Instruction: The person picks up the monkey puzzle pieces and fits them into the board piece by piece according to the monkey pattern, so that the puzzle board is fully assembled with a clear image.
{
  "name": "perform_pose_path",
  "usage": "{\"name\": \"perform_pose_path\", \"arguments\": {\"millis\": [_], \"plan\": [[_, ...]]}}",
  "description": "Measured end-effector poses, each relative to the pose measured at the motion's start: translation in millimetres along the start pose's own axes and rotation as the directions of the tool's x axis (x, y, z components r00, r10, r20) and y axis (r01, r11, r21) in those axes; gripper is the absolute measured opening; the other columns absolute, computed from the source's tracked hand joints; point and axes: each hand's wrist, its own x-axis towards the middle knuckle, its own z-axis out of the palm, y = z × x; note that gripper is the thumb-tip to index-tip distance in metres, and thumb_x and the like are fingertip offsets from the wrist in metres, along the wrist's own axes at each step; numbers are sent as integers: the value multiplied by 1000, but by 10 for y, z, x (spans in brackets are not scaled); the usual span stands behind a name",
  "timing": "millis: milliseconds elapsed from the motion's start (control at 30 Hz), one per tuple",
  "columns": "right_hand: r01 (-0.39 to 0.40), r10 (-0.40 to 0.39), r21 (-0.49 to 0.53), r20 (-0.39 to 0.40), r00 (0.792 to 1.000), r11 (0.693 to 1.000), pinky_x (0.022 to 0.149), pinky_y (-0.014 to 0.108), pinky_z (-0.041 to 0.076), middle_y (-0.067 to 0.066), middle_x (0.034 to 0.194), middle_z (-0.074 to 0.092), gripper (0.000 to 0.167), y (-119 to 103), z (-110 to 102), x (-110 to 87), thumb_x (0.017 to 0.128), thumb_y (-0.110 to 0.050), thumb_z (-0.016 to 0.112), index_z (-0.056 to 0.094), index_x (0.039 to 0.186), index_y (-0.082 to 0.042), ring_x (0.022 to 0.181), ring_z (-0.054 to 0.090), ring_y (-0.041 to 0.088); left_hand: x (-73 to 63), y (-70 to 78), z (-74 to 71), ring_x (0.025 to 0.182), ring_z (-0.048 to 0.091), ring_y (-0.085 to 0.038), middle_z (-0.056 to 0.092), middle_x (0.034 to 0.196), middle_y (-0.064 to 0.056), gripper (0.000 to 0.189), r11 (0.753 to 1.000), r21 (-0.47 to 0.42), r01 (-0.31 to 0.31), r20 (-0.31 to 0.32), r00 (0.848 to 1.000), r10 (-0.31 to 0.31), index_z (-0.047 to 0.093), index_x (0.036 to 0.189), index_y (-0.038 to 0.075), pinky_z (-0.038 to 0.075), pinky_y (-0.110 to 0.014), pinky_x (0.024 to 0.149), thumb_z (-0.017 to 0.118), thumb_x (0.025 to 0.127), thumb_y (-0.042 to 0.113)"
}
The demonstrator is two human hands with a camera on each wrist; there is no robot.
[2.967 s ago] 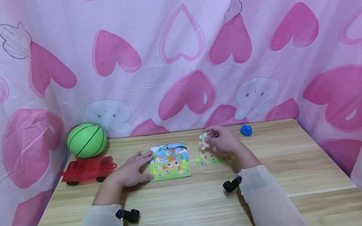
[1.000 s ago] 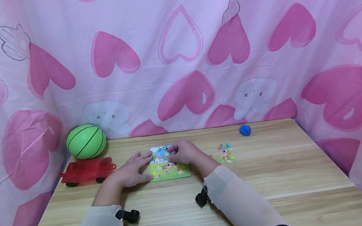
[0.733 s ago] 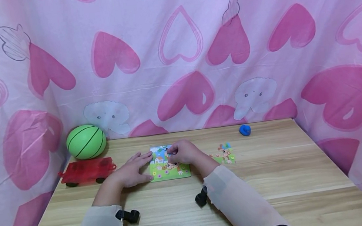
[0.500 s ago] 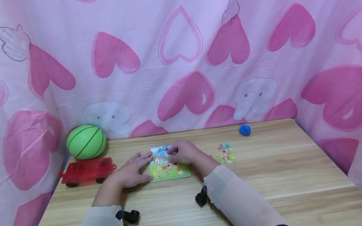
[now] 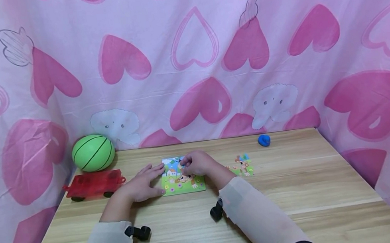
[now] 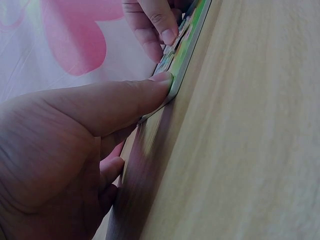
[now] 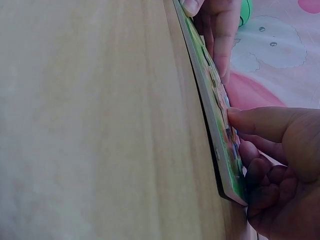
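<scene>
A square jigsaw puzzle board [image 5: 182, 186] with a monkey picture lies flat on the table. My left hand [image 5: 144, 184] rests at its left side, fingers spread and straight, the thumb [image 6: 161, 78] touching the near corner. Over the board's upper right part, my right hand [image 5: 200, 164] has thumb and forefinger brought together on a puzzle piece, low against the board surface. That piece is mostly hidden by the fingers. In the right wrist view the right thumb [image 7: 237, 116] touches the pieces. More puzzle pieces [image 5: 244, 166] lie right of the board, partly behind my right wrist.
A green ball [image 5: 93, 152] sits at the back left, behind a red toy wagon [image 5: 94, 185] with black wheels. Toward the back right is a small blue toy [image 5: 264, 140]. A pink heart-patterned curtain [image 5: 200, 108] stands along the table's back edge.
Since three seconds ago my right hand has carried a puzzle piece left from the loose pieces to the board. Over the last second both hands stay nearly still.
</scene>
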Motion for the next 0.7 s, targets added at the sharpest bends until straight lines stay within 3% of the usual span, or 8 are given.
{"name": "perform_pose_path", "arguments": {"millis": [233, 467, 700], "plan": [[21, -21, -14, 20, 1000, 1000, 70, 29, 55, 2, 92, 69, 23, -5, -14, 0, 91, -19, 86, 81, 113, -18, 80, 63, 16, 5, -18, 2, 169, 6, -40, 28, 179, 5, 87, 1000, 5, -20, -9, 1000, 20, 40, 167, 28, 17, -75, 130, 80, 93, 49], [12, -12, -9, 21, 1000, 1000, 70, 30, 53, 2, 88, 68, 23, -23, -21, 3, 91, -18, 86, 80, 114, -19, 77, 62, 16, 9, -12, 1, 169, 5, -40, 27, 180, 4, 90, 1000, -4, 4, -3, 1000, -4, 37, 168, 31, 17, -77, 129, 81, 92, 50], [-1, 1, -40, 15, 1000, 999, 74, 30, 54, 0, 92, 71, 24, -35, -18, 3, 90, -21, 87, 82, 114, -20, 83, 62, 16, 6, -1, 0, 169, 5, -40, 28, 180, 3, 89, 1000, -5, 8, 0, 1000, -8, 37, 168, 31, 17, -77, 129, 81, 92, 50]]}}
